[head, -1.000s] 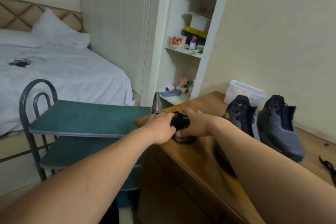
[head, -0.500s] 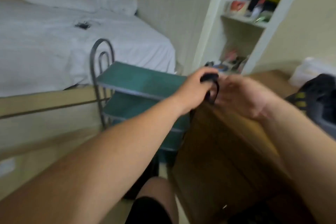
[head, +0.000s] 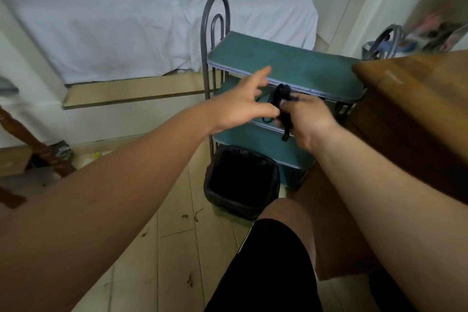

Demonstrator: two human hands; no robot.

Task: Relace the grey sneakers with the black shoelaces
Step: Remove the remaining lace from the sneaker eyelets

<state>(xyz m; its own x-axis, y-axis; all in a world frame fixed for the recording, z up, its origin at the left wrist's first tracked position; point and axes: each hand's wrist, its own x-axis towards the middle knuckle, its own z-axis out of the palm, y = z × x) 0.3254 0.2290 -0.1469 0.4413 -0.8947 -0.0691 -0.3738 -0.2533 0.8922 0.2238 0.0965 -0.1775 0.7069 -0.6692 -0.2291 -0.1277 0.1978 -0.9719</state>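
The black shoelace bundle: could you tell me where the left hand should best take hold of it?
Probably pinch the black shoelace bundle at its upper part, clear above the right hand, coming from the left: the right hand wraps its middle and right side, with the open left hand beside it.

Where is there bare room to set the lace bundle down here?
The top green shelf, between the bed and the wooden table, is bare. The table's visible corner is bare too. Crowded on the floor below: the black bin.
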